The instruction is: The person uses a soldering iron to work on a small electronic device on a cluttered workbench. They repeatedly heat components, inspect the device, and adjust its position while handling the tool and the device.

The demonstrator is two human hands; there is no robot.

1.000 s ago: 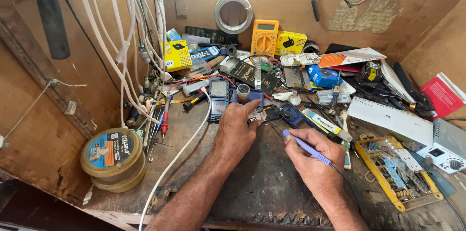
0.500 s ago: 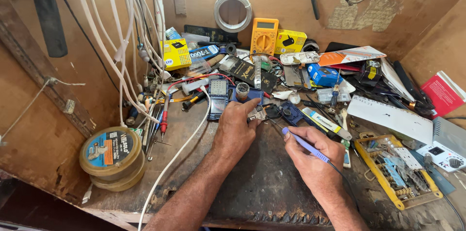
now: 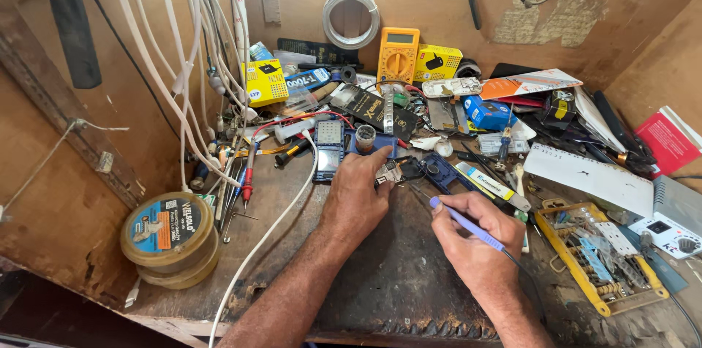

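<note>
From the head view, much is hard to read. The left hand [image 3: 358, 198] lies palm down at the centre of the frame, its fingers curled over a small circuit board [image 3: 389, 172]; the fingertips cover most of the board, so only a pale corner shows just right of them, and how firmly it is pinched cannot be told. The right hand [image 3: 468, 249], lower right of centre, is closed in a pen grip around a purple soldering iron [image 3: 468, 225]. Its tip points up-left toward the board, but the thin end is lost against the dark mat [image 3: 387, 282], and whether it touches the board cannot be made out. Both forearms are cut off by the bottom edge.

The clutter across the upper middle overlaps heavily; a yellow multimeter [image 3: 398, 55] stands against the back wall, and a dark phone [image 3: 329, 149] lies just left of the left hand. White cables [image 3: 183, 70] hang in the upper left, their tops cut off.

As for containers, a yellow parts tray [image 3: 596, 256] at the lower right holds small loose pieces too fine to identify. At the lower left, round solder reels [image 3: 168, 238] sit stacked near the bench edge.
</note>
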